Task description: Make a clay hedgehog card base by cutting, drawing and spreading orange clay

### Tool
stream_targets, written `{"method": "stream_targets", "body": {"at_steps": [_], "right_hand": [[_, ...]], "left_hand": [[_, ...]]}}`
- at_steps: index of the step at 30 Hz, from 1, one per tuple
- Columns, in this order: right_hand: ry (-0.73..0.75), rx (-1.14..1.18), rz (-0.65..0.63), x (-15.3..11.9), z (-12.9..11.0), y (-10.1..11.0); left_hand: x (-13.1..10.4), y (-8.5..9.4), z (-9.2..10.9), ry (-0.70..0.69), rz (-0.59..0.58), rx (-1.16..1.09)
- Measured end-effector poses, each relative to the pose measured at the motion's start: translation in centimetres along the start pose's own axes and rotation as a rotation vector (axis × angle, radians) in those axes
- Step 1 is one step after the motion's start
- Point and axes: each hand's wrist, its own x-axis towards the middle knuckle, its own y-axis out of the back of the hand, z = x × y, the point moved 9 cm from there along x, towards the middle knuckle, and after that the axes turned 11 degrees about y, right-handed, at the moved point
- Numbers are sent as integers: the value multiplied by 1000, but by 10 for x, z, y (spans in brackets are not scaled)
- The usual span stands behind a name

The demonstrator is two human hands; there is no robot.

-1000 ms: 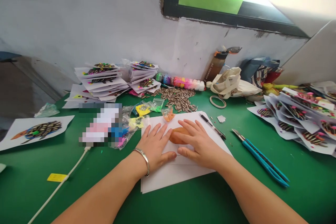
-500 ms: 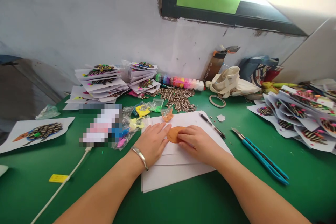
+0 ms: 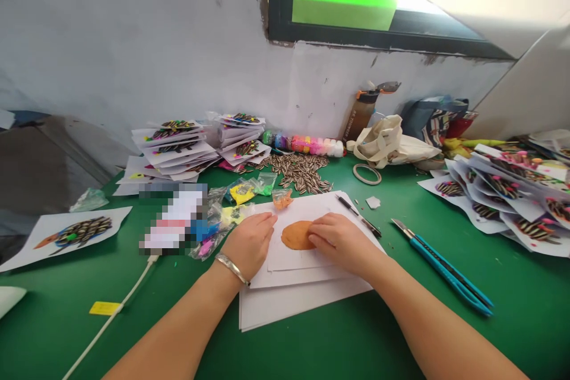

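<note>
A flat orange oval of modelling clay (image 3: 294, 236) lies on the top sheet of white paper (image 3: 285, 262). My right hand (image 3: 336, 240) has its bent fingers on the clay's right edge, covering that end. To the left of the clay, apart from it, is my left hand (image 3: 252, 243), palm down by the paper's left side with fingers extended; its thumb is partly hidden. Just above the oval sits a small bag with orange clay (image 3: 282, 199). A black pen (image 3: 356, 214) rests on the paper's upper right.
A blue utility knife (image 3: 440, 267) lies at right with its blade out. Behind the paper are a heap of sunflower seeds (image 3: 305, 171) and a tape roll (image 3: 367, 174). Stacked seed pictures (image 3: 173, 145) stand at left; a charging cable (image 3: 120, 306) crosses the front left.
My left hand has come off the clay and shifted left. My right hand stays at the clay's right edge, and more of the oval now shows. The view has shifted slightly.
</note>
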Motion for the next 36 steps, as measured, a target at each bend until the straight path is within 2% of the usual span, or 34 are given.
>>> {"method": "stream_targets", "body": {"at_steps": [3,7,9,11,16,21,24,28,31,33,34,36], "right_hand": [[9,-28,-53,0,-2,-6],[-33,-46,-14,1,-1,1],[-46,-42,34,0,-1,9],[-50,-24,74,-1,-2,15],[-41,20,101,-3,-4,20],[-2,16,133,-2,-8,24],[-25,4,101,-2,-7,21],[-46,31,68,-2,-6,18],[-91,110,104,-4,1,19],[-216,251,156,-7,13,17],[-295,359,182,-9,19,14],[-421,608,217,-9,23,4]], "left_hand": [[-1,7,2,-5,58,2],[3,17,-1,45,103,49],[12,15,-12,152,12,136],[22,10,-31,309,-133,246],[53,17,-61,434,-218,361],[66,1,-88,525,-318,426],[67,-3,-94,564,-314,423],[66,11,-82,580,-242,328],[58,29,-56,580,-145,191],[46,32,-34,578,-128,78],[39,29,-22,560,-145,-24],[25,17,-2,560,-203,-494]]}}
